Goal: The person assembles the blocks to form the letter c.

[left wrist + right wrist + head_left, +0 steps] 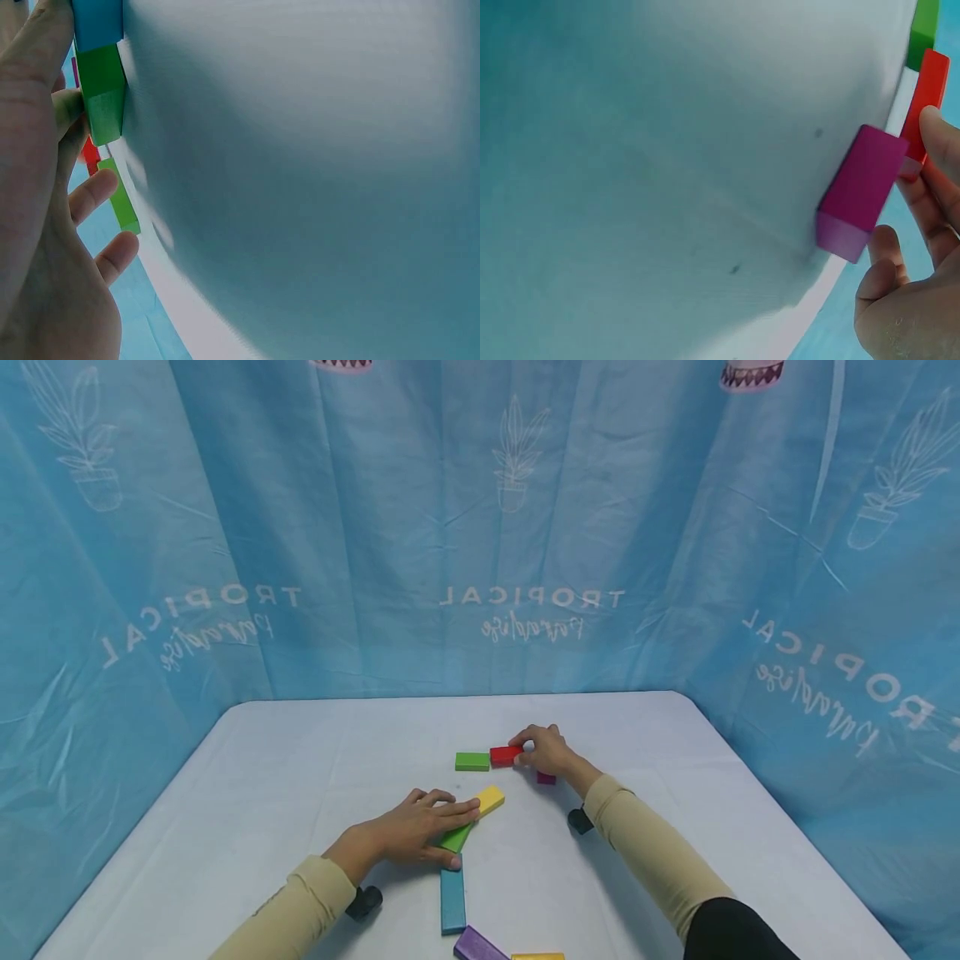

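Blue curtain [390, 527] around white table [322, 752]

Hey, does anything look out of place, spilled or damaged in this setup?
Only the blue backdrop stands out: its lettering reads backwards, as if hung reversed. On the white table, the coloured blocks lie at differing angles, but I see no spill or visible damage.

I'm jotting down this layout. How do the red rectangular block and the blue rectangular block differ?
The red rectangular block runs side to side; the blue rectangular block runs front to back. The red block is farther back, the blue block nearer the front. The right hand grips the red block; the left hand has its thumb at the blue block's far end. Both are elongated.
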Tool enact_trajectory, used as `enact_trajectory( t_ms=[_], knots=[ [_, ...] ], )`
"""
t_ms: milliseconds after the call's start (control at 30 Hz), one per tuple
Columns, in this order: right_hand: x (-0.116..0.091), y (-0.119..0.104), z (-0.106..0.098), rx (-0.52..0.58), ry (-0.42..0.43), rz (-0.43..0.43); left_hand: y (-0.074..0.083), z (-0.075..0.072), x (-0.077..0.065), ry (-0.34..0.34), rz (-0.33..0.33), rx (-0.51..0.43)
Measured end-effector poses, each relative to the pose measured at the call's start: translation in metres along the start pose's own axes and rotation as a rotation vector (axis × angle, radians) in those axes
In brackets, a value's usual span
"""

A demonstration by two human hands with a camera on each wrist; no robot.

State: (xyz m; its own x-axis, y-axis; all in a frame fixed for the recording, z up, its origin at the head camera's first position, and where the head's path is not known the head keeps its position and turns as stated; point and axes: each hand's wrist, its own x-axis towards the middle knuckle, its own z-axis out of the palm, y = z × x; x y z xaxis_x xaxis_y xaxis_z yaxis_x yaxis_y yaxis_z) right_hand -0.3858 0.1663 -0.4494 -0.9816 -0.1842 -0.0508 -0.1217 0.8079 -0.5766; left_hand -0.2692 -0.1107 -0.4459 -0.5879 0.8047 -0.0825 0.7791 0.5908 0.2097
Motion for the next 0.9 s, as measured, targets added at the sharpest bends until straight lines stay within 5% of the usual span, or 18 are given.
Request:
enact_trajectory(
  t_ms=[900],
  knots=[
    [-0.049,0.0,-0.001,0.053,-0.004,-0.049,0.0,0.0,0.0,-0.009,-0.008,0.001]
  ],
)
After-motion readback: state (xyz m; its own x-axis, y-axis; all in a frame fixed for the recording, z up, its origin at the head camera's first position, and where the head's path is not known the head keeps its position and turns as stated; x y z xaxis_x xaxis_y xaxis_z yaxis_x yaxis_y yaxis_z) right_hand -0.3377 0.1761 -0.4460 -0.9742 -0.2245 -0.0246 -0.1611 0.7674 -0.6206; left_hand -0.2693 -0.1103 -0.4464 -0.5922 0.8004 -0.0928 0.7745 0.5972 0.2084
